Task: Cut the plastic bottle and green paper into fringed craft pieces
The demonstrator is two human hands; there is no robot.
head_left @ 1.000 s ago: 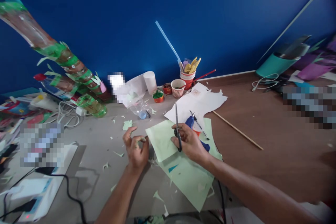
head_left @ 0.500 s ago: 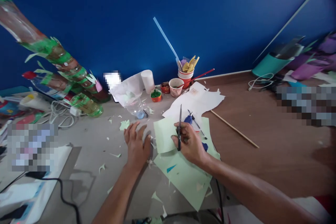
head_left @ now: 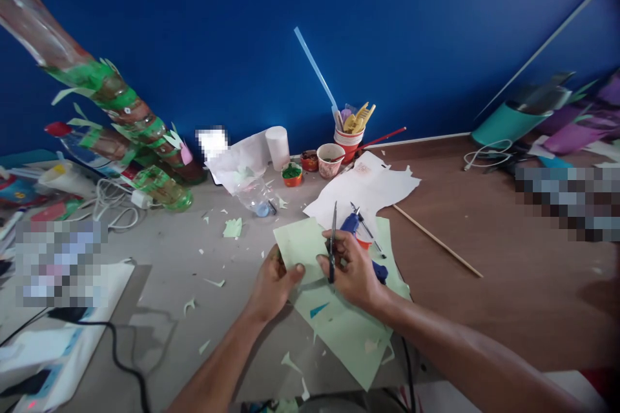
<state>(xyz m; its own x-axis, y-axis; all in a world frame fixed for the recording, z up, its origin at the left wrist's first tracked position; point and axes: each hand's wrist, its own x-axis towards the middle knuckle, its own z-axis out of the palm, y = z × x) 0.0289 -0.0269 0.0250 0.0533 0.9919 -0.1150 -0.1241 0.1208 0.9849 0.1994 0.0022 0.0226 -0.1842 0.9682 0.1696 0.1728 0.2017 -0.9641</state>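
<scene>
My left hand [head_left: 271, 284] pinches the lower left edge of a small light green paper [head_left: 298, 242], thumb on top and fingers behind. In my right hand [head_left: 357, 274] are dark scissors [head_left: 332, 248], blades pointing away from me, beside the paper's right edge. Whether the right fingers also touch the paper, I cannot tell. A larger light green sheet [head_left: 351, 345] lies beneath both hands, bearing a small blue scrap [head_left: 318, 310]. Partly hidden behind my right hand is a blue tool [head_left: 349, 222] resembling a glue gun, next to a thin paintbrush [head_left: 372, 232].
Torn white paper [head_left: 365, 187] lies behind the hands, near a paint cup [head_left: 330, 161] and a green paint pot [head_left: 292, 173]. A wooden stick [head_left: 438, 241] rests at right. Painted bottles [head_left: 140, 119] lean at left. Green scraps [head_left: 232, 228] dot the grey table.
My left hand has gone from lying spread on the table to gripping the small green paper, which is now lifted and tilted. My right hand keeps the scissors in nearly the same place.
</scene>
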